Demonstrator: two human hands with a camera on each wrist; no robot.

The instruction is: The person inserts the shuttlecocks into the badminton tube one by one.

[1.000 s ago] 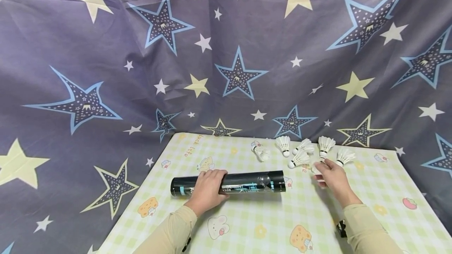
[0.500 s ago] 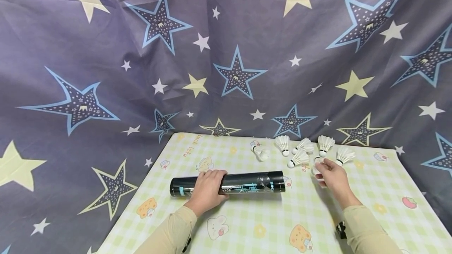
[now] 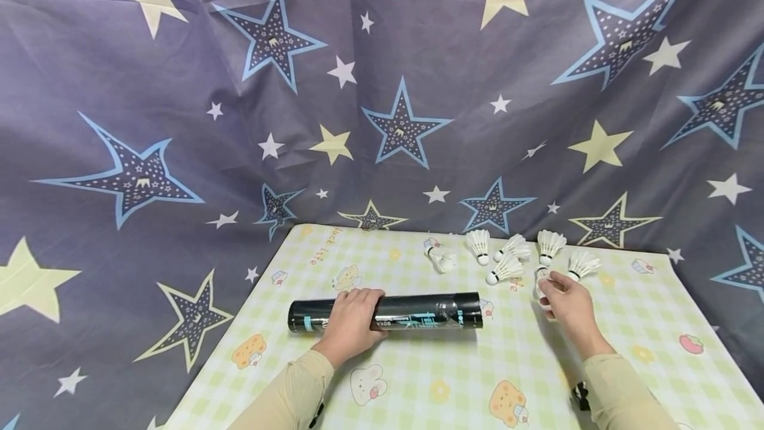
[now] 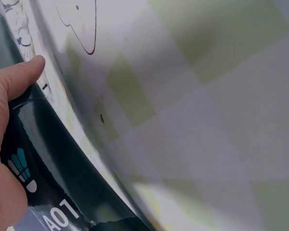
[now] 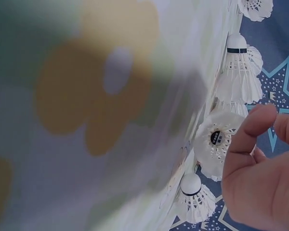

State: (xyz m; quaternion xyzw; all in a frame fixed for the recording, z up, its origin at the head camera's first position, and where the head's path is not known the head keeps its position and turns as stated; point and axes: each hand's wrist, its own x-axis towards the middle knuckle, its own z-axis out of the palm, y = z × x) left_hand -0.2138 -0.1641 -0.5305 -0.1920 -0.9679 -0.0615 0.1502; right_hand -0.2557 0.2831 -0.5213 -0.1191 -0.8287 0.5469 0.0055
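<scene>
In the head view my left hand [image 3: 351,318] grips a black shuttlecock tube [image 3: 426,312] from above, a little left of its middle. The tube lies sideways, and its blue and white print faces me. Further right, my right hand [image 3: 570,307] pinches a white shuttlecock [image 3: 540,281] by its feather skirt, the cork end pointing away from me. The fingers hide part of it. Seen from the right wrist, the open skirt of this shuttlecock [image 5: 209,154] faces the camera beside my curled fingers [image 5: 245,139]. The left wrist view shows my thumb [image 4: 26,77] along the glossy tube [image 4: 53,149].
Several white shuttlecocks [image 3: 506,269] lie along the back right of the table, close to the held one. A single shuttlecock [image 3: 442,260] lies apart, behind the tube. The checked tablecloth [image 3: 442,357] has cartoon prints. A starry curtain [image 3: 406,198] hangs behind the table.
My right hand has shifted slightly to the right with the shuttlecock, whose angle has changed a little. The tube has rolled slightly under my left hand, its print now lower.
</scene>
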